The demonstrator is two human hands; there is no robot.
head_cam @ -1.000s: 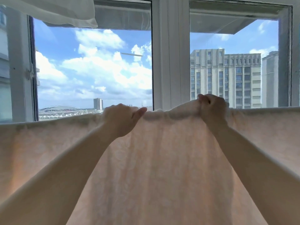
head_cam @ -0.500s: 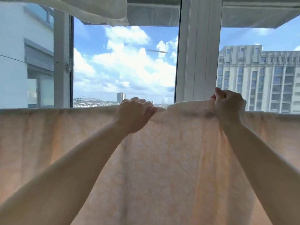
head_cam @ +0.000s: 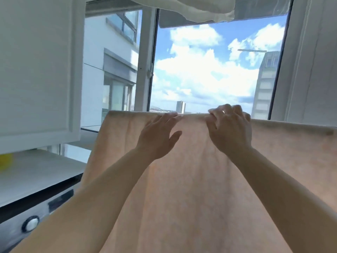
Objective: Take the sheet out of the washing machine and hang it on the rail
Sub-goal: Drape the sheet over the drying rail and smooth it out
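A pale peach sheet [head_cam: 191, 189] hangs in front of me, draped over a rail that its top fold hides. Its left edge falls beside the washing machine [head_cam: 27, 221] at the lower left. My left hand [head_cam: 158, 136] lies with straight fingers against the sheet just under the top fold. My right hand [head_cam: 229, 128] has its fingers curled over the top fold and grips the sheet there. Both forearms reach up from the bottom of the view.
A white wall cabinet [head_cam: 38, 70] hangs at the upper left above the machine's top, where something yellow [head_cam: 5, 161] sits. Behind the sheet is a window frame [head_cam: 145, 61]. White cloth [head_cam: 200, 10] hangs overhead. A white curtain [head_cam: 310, 61] stands on the right.
My view has swung left, bringing the cabinet and washing machine into sight. My left hand has let go of the top fold and straightened its fingers. Both hands have shifted left along the sheet.
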